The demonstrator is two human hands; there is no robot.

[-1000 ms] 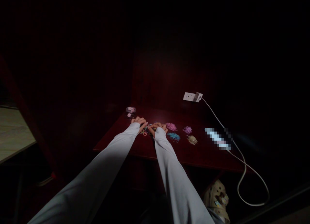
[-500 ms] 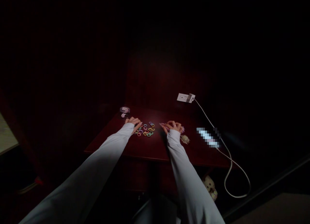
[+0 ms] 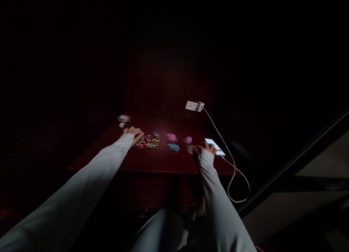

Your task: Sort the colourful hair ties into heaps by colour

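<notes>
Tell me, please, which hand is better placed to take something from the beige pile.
Probably the right hand: its fingers are at the edge of the beige pile, while the left hand is farther away, by the colourful rings.

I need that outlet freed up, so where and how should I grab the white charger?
I'd grip the charger by the top and bottom of its block, coming from the front: it stands out from the socket plate, which backs it. The cable leaves toward the right, so keep the fingers off that side, and don't pull on the cable.
</notes>
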